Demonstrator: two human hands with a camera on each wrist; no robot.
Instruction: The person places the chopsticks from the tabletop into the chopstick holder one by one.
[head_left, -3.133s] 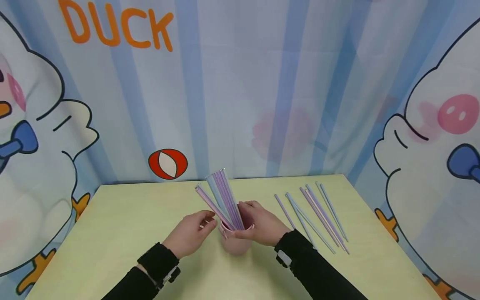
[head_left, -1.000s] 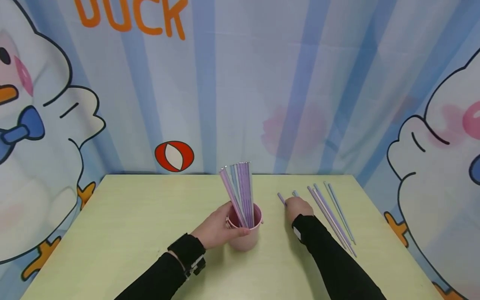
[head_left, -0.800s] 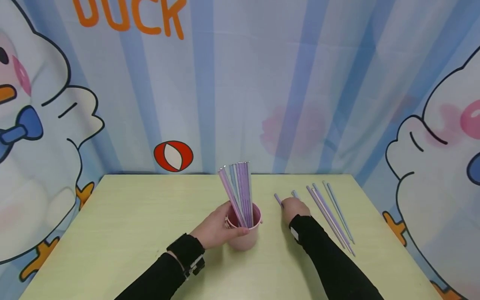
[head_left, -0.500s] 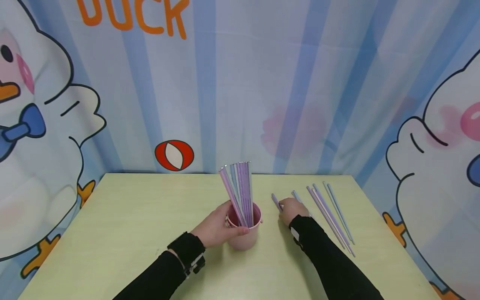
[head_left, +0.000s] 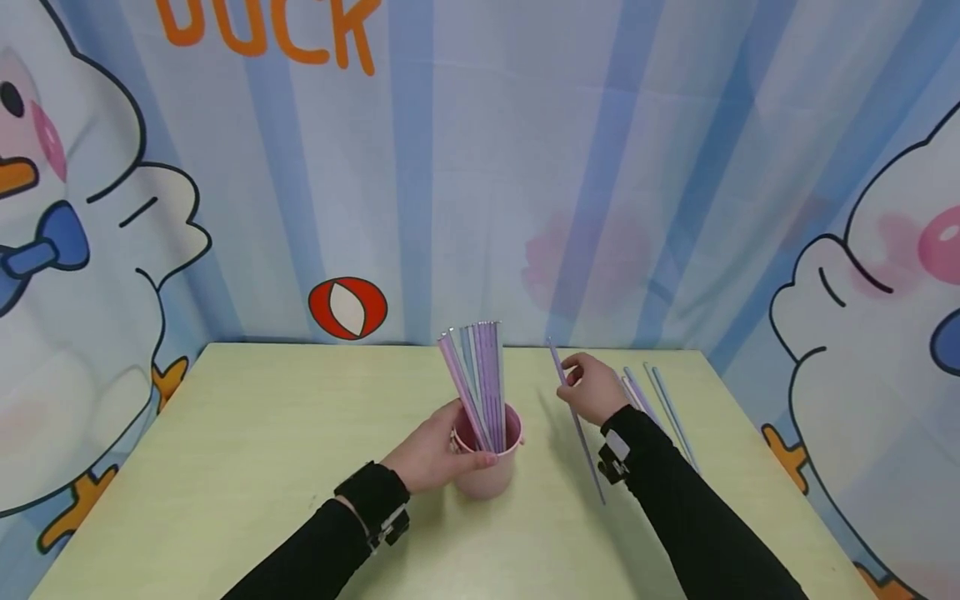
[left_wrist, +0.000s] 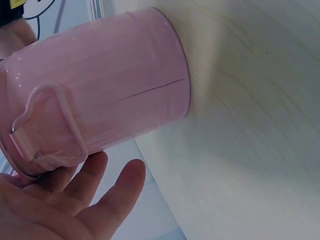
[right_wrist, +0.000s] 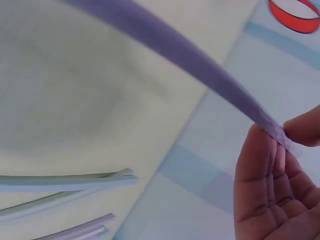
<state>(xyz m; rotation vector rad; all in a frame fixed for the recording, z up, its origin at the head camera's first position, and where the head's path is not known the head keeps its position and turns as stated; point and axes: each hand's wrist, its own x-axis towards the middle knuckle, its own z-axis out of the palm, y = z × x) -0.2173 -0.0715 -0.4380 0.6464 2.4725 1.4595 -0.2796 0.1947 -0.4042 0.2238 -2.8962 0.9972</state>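
Note:
My left hand (head_left: 435,450) grips the side of a small pink bucket (head_left: 487,475), its thumb at the rim. In the left wrist view the bucket (left_wrist: 115,85) shows a wire loop on its side and my fingertips behind it. A bundle of purple and pale blue straws (head_left: 483,383) stands in it, leaning left at one edge. Off to the bucket's right, my right hand (head_left: 592,389) pinches one purple straw (head_left: 581,433), which slants above the table. In the right wrist view thumb and fingertips hold that straw (right_wrist: 185,60) near one end.
More straws (head_left: 671,412) lie on the pale yellow table (head_left: 300,417) right of my right hand, partly hidden by hand and sleeve. The right wrist view shows blue straws (right_wrist: 75,182) and purple ones there. A duck-print curtain (head_left: 480,167) hangs behind the table.
My left hand has moved onto the bucket, where my right hand was earlier. The right hand has gone to the straws on the table and lifted one purple straw.

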